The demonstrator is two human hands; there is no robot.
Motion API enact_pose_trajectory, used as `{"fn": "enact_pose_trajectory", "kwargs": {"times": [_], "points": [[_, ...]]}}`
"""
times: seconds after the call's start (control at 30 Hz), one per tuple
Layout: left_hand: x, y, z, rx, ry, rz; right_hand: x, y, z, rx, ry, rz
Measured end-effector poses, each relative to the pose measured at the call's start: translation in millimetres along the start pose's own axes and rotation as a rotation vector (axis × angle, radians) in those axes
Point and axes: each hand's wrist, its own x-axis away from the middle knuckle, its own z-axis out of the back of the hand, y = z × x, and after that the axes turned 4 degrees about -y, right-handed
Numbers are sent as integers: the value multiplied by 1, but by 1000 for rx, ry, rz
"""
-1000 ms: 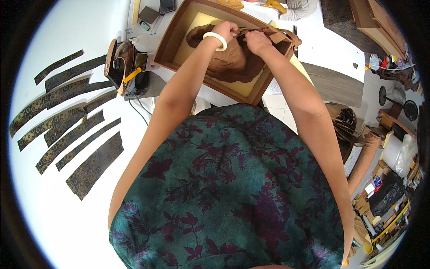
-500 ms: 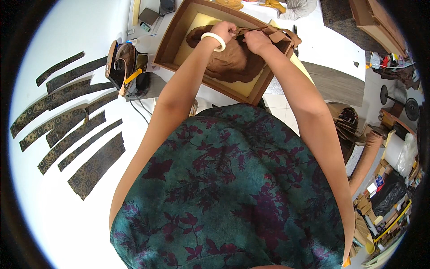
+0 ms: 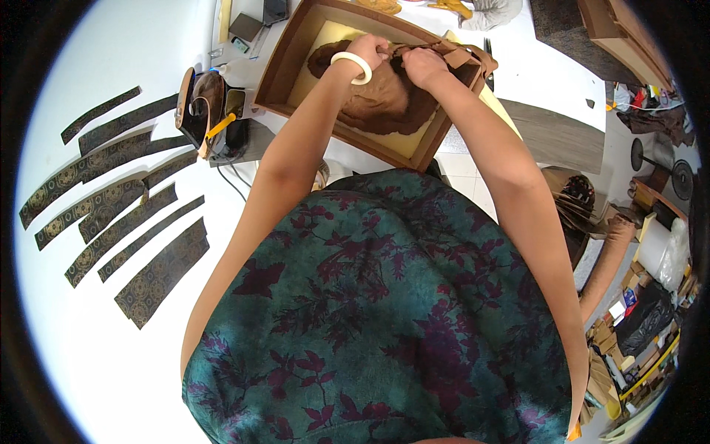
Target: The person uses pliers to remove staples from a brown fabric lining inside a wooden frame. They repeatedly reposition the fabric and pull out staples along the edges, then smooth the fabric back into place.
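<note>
A shallow brown wooden tray (image 3: 275,87) with a pale yellow pad inside lies at the far side of the white table. A brown piece of fabric or leather (image 3: 384,103) is bunched up in it. My left hand (image 3: 370,50), with a white bangle on the wrist, and my right hand (image 3: 423,65) both grip the top edge of this brown piece, close together, near a tan strap (image 3: 462,53) at the tray's far corner.
Several dark patterned fabric strips (image 3: 111,214) lie spread on the white table (image 3: 81,348) at my left. A clothes iron (image 3: 207,115) with a yellow part stands left of the tray. Cluttered shelves and boxes (image 3: 643,318) fill the floor at right.
Both hands stay on the brown piece in the tray with only slight shifts of the fingers. Nothing else has moved.
</note>
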Motion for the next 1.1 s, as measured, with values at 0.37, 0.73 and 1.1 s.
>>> {"fn": "enact_pose_trajectory", "kwargs": {"times": [0.37, 0.73, 1.1], "points": [[26, 45, 22, -206, -86, 138, 0, 5, 2, 34, 1, 46], [18, 35, 12, -144, -63, 195, -3, -1, -1, 27, 5, 7], [18, 26, 10, -64, -52, 174, 2, -3, 7, 5, -21, 0]]}}
